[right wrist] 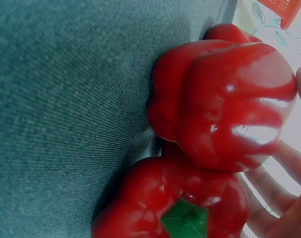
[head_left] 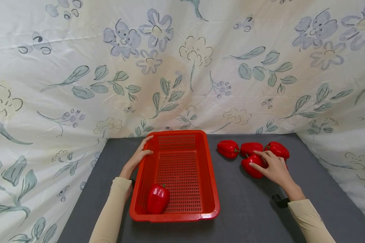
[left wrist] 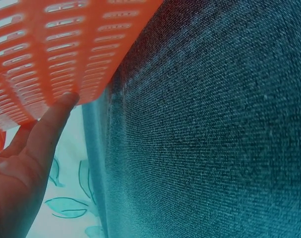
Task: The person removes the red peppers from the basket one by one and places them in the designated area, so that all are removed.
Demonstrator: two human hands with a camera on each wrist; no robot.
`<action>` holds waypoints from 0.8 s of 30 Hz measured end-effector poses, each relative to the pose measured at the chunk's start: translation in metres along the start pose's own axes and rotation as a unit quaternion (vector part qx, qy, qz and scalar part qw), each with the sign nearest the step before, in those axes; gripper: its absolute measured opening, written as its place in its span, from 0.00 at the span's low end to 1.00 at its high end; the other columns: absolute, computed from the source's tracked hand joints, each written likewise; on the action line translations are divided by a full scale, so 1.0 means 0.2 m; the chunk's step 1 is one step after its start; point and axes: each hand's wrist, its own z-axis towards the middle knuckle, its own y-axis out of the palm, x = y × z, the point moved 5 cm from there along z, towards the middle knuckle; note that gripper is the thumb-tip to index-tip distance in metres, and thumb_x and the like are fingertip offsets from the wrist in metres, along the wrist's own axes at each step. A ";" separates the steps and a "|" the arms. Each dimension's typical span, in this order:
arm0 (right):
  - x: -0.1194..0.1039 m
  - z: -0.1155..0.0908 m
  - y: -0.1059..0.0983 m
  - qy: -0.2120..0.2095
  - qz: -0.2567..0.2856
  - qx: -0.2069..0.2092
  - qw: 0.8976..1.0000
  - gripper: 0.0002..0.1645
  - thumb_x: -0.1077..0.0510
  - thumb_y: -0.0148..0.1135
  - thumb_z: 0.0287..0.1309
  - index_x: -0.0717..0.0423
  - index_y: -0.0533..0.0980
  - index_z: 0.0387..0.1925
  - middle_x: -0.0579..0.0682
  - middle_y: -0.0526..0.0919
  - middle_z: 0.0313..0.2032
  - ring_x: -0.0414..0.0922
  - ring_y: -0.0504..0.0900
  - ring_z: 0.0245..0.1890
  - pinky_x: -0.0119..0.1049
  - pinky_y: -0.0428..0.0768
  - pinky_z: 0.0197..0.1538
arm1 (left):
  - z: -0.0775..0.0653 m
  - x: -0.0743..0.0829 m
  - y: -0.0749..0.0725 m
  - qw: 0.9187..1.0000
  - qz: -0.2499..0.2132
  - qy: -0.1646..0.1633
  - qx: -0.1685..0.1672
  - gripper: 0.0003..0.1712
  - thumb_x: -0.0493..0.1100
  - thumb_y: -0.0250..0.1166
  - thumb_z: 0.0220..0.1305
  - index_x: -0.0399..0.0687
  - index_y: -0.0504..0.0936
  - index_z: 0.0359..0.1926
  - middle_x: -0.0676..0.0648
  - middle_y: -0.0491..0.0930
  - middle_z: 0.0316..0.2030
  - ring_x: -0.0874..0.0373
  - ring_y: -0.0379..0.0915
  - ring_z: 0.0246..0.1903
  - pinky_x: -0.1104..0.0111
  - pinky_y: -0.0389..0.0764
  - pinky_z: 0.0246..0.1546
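A red plastic basket (head_left: pixel 211 189) with slotted walls stands on the dark table. My left hand (head_left: pixel 137 158) holds its left rim, with fingers (left wrist: pixel 56 119) against the outer wall in the left wrist view. One red bell pepper (head_left: pixel 158 199) lies inside, in the near left corner. Right of the basket, my right hand (head_left: pixel 273 167) grips a glossy red bell pepper (right wrist: pixel 234 104) between thumb and fingers. Behind it are more red bell peppers: one at the left (head_left: pixel 227 149), one in the middle (head_left: pixel 251 147) and one at the right (head_left: pixel 278 150). Another is mostly hidden by that hand.
A dark grey cloth (head_left: pixel 240 209) covers the table. White floral fabric (head_left: pixel 182 67) hangs behind the table's far edge and along both sides. In the right wrist view, a pepper with a green stem (right wrist: pixel 187 218) sits close against the held one.
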 end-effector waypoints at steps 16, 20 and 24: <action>-0.02 0.00 -0.02 -0.020 -0.007 0.032 0.999 0.35 0.42 0.69 0.45 0.58 0.75 0.51 0.60 0.74 0.44 0.54 0.70 0.44 0.59 0.62 0.45 | 0.03 -0.05 -0.02 1.000 -0.013 0.006 -0.004 0.40 0.26 0.45 0.63 0.48 0.44 0.72 0.38 0.39 0.70 0.31 0.51 0.61 0.63 0.73 0.42; -0.03 0.00 -0.02 -0.027 -0.014 0.038 0.999 0.33 0.43 0.70 0.44 0.57 0.76 0.50 0.57 0.74 0.40 0.51 0.71 0.40 0.57 0.63 0.43 | 0.05 -0.10 -0.04 1.000 -0.007 0.006 0.004 0.40 0.27 0.47 0.63 0.54 0.46 0.72 0.41 0.41 0.70 0.33 0.53 0.61 0.64 0.73 0.42; -0.04 0.01 -0.03 -0.024 -0.013 0.041 0.999 0.32 0.44 0.70 0.44 0.57 0.76 0.49 0.58 0.75 0.41 0.52 0.71 0.40 0.58 0.63 0.44 | 0.05 -0.12 -0.05 1.000 0.014 0.014 0.013 0.40 0.30 0.50 0.61 0.56 0.48 0.71 0.42 0.41 0.70 0.37 0.54 0.61 0.64 0.71 0.44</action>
